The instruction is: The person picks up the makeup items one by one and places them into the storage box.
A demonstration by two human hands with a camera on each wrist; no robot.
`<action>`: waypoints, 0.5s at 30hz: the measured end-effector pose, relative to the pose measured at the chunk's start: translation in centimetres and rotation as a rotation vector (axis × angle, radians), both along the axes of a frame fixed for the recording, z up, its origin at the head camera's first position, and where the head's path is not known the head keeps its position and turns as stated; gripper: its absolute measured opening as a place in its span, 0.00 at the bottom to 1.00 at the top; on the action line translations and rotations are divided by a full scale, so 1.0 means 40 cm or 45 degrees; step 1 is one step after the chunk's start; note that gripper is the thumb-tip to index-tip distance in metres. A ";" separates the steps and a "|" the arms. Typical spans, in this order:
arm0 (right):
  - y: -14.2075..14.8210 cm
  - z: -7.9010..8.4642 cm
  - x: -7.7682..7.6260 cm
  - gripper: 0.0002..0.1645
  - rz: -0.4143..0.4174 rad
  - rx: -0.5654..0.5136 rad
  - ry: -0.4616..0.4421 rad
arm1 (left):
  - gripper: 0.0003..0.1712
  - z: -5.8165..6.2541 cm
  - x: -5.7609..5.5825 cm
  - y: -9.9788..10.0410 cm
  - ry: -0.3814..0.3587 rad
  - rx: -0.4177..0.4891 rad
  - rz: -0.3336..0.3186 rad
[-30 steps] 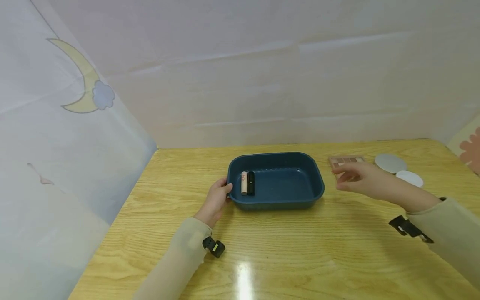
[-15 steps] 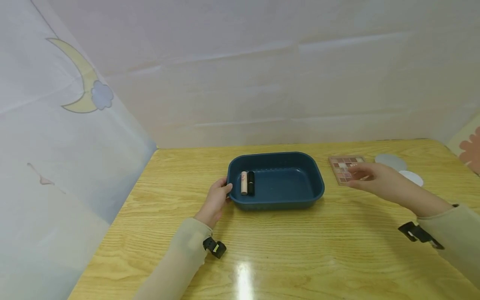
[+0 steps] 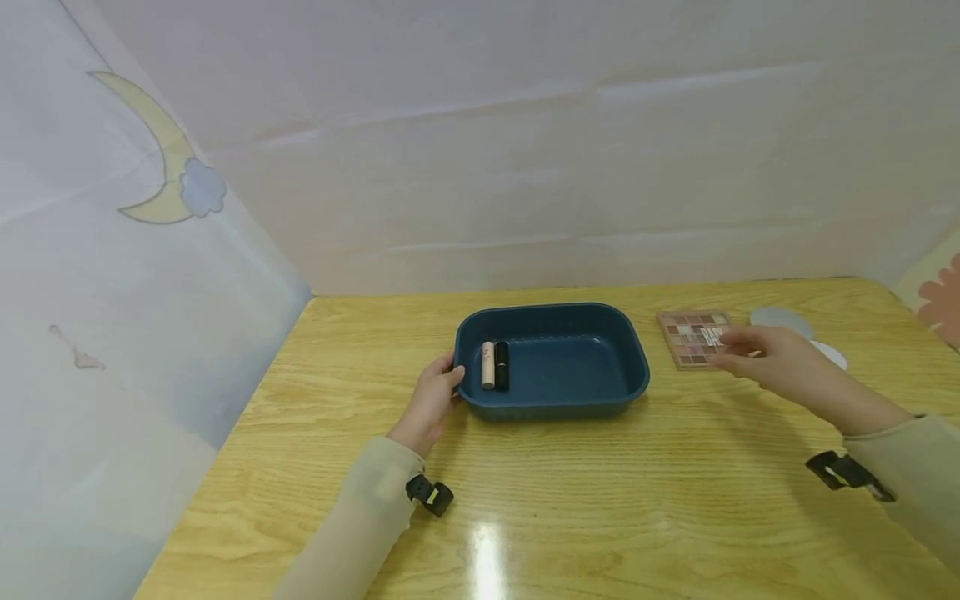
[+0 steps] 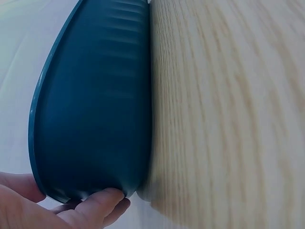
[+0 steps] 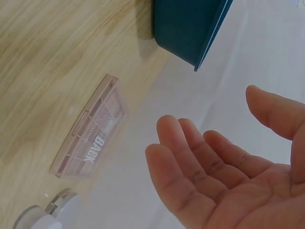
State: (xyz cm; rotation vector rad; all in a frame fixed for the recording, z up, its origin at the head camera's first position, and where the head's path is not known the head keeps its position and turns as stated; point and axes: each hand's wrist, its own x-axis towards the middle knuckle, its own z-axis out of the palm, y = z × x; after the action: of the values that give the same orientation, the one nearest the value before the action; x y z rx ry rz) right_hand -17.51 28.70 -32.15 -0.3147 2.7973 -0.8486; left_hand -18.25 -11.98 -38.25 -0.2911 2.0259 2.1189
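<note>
The right hand (image 3: 783, 367) has shifted to the right with its sleeve (image 3: 922, 471), from over the near half of the palette (image 3: 685, 338) to its near right corner, baring more of the palette and its white lettering (image 3: 710, 337) and covering part of the white disc (image 3: 834, 354)

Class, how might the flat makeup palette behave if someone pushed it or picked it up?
The palette would probably stay stiff, given its straight, boxy edges. Lying flat and low on the table, it would likely slide rather than tip. Its smooth, clear cover might feel slippery.
</note>
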 end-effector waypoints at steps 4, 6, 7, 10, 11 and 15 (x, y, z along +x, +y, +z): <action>0.011 -0.012 -0.005 0.40 -0.027 -0.029 -0.033 | 0.26 0.001 0.001 0.000 0.007 0.005 -0.002; 0.017 -0.018 -0.007 0.40 -0.034 -0.054 -0.050 | 0.27 0.001 0.002 0.001 0.010 0.015 0.001; 0.019 -0.021 -0.008 0.41 -0.040 -0.064 -0.058 | 0.27 0.000 0.002 0.001 0.014 0.017 0.000; 0.027 -0.030 -0.012 0.41 -0.051 -0.093 -0.076 | 0.27 0.001 0.003 0.002 0.021 0.029 0.001; 0.029 -0.033 -0.014 0.41 -0.057 -0.097 -0.081 | 0.27 0.001 0.003 0.002 0.022 0.029 0.001; 0.034 -0.038 -0.021 0.41 -0.071 -0.098 -0.101 | 0.27 0.002 0.005 0.001 0.023 0.029 0.002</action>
State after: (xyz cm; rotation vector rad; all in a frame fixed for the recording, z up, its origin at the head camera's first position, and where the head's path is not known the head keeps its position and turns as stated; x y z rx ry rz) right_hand -18.34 30.07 -33.67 -0.2112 2.7168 -0.9614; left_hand -18.06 -11.93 -38.17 -0.2711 2.0107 2.1511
